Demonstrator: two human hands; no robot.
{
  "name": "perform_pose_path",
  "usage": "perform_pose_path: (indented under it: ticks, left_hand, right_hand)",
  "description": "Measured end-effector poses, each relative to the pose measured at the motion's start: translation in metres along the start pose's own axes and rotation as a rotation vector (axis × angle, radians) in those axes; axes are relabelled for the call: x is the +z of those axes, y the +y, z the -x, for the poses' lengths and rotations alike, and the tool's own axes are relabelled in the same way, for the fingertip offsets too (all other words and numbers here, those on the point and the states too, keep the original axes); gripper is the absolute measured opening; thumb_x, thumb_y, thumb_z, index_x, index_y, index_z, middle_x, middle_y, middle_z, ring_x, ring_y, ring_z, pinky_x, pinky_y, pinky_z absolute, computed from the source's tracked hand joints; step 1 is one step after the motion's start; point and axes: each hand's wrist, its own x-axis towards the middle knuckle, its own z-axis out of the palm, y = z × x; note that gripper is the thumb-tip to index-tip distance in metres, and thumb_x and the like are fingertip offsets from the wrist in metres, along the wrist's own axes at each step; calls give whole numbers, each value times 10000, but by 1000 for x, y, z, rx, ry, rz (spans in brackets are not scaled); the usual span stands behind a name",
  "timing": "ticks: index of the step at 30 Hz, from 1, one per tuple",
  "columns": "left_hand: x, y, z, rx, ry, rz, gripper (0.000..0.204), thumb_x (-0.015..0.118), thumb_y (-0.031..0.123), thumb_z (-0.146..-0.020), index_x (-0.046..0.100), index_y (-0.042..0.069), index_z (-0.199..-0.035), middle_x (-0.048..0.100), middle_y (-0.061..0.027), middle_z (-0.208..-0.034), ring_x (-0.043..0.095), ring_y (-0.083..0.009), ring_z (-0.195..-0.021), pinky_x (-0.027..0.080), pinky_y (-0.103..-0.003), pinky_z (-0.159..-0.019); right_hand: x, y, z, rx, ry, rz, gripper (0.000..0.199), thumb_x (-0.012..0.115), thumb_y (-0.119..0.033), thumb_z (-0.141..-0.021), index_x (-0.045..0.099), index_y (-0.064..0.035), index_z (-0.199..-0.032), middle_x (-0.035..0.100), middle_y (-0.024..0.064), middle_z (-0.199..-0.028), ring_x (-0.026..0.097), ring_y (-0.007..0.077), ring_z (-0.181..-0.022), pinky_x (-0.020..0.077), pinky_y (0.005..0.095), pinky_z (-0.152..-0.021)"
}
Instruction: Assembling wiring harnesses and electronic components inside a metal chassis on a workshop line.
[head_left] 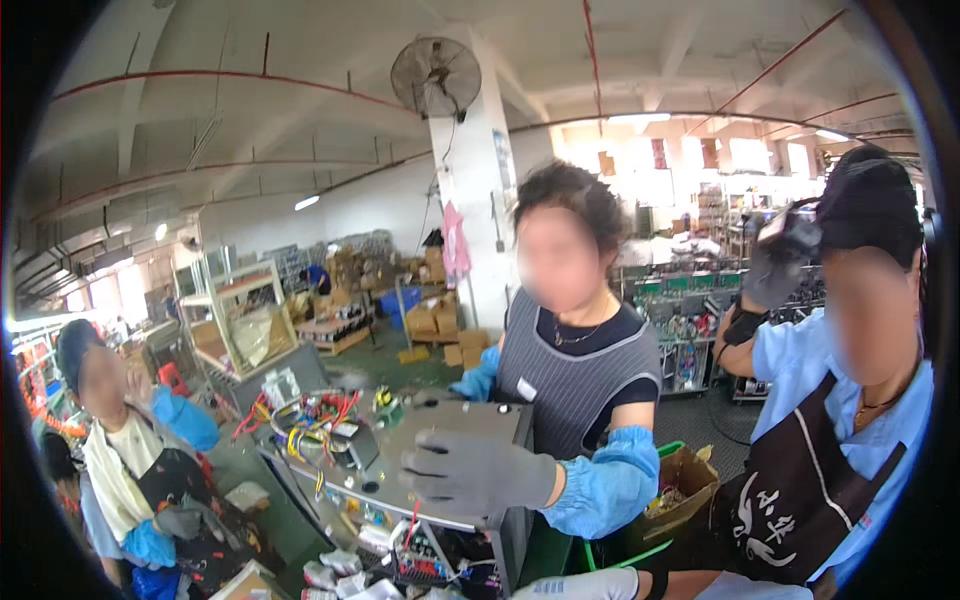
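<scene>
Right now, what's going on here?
The camera wearer's own hands aren't in view. A co-worker in a grey striped apron has a grey-gloved hand at a grey metal enclosure; I can't tell if it's touching. Coloured wires sit bunched at the enclosure's left end. On the right, a co-worker in a dark apron has a gloved hand raised beside their head.
</scene>
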Motion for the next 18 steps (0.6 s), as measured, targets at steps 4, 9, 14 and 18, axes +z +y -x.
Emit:
perform_pose_path:
  ticks: [4, 9, 14, 18]
  left_hand:
    - [16, -20, -3, 215, -57, -178, 253, 534, 111, -943, 631, -8, -1145, 660, -160, -1123, 624, -304, -1030, 507, -376, -894]
    - [23, -5, -11, 169, -146, 45, 247, 569, 87, -889, 627, 1, -1113, 657, -149, -1124, 631, -293, -1024, 514, -381, -884]
    - [-2, 37, -4, -3, -178, 122, 267, 540, 126, -922, 628, 15, -1148, 661, -176, -1119, 634, -324, -1037, 512, -395, -883]
    - [5, 29, 8, -87, -230, 170, 286, 517, 157, -947, 628, 26, -1175, 664, -198, -1115, 636, -349, -1048, 510, -407, -883]
  right_hand:
    - [-4, 3, 24, 297, -201, -100, 576, 603, -436, -930, 549, -4, -1306, 605, 223, -1253, 578, 355, -1166, 447, 407, -997]
    - [-12, 15, 48, 420, -92, 42, 570, 511, -478, -968, 561, -2, -1276, 620, 202, -1233, 588, 348, -1146, 466, 410, -981]
    - [0, 30, 45, 343, -68, -2, 534, 514, -450, -980, 565, 0, -1262, 635, 204, -1200, 611, 341, -1113, 483, 408, -944]
    - [9, 35, 32, 281, -93, -17, 523, 510, -444, -983, 562, -12, -1275, 642, 198, -1193, 620, 328, -1114, 488, 406, -945]
